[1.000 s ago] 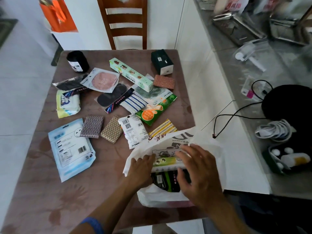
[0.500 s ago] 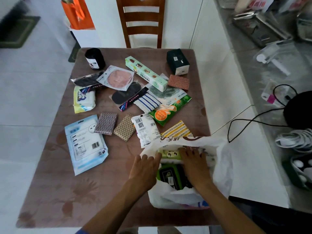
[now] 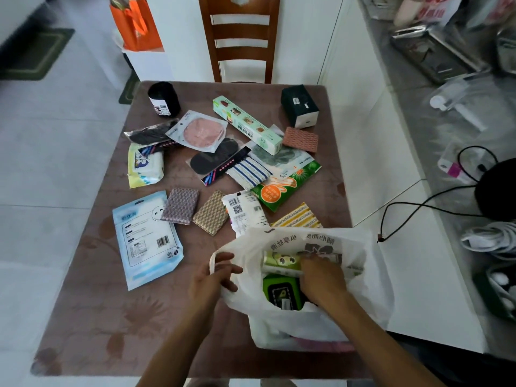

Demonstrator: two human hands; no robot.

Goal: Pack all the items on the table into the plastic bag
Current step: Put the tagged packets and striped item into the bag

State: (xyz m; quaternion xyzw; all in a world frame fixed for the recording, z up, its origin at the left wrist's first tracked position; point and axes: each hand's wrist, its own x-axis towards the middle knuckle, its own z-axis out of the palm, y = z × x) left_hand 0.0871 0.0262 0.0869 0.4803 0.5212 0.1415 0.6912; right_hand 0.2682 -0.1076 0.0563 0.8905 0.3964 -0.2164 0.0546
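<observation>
Two hands work at the white plastic bag (image 3: 329, 328), which stands open at the near right part of the brown table (image 3: 92, 325). The left hand (image 3: 213, 280) holds the left rim of the bag – its fingers curl round the thin handle loop and pinch it, pulling the mouth wide. The right hand (image 3: 321, 277) is inside the bag, on top of a light green pack with a cartoon face (image 3: 280, 263); whether its fingers press or grip the pack I cannot tell, because the fingertips are hidden. Just near of this pack, also inside the bag, lies a dark green pack with a black lid (image 3: 280, 294).

Many items lie on the table outside the bag. Touching the far edge of the bag are a yellow striped packet (image 3: 298, 217) and a white packet with a QR code (image 3: 244, 212). To the left of them lie two woven pads – one beige (image 3: 210, 216), one purple-grey (image 3: 180, 205) – and a large light blue pouch (image 3: 146, 238). Further away I see a green and orange packet (image 3: 284, 184), a striped cloth (image 3: 248, 171), a long mint green box (image 3: 247, 124), a round pink pad in clear wrap (image 3: 199, 131), a wet wipes pack (image 3: 143, 164), a red woven pad (image 3: 300, 139), a dark green box (image 3: 300, 106) and a black roll (image 3: 163, 99) at the far left. A wooden chair (image 3: 240, 37) stands behind the table.
</observation>
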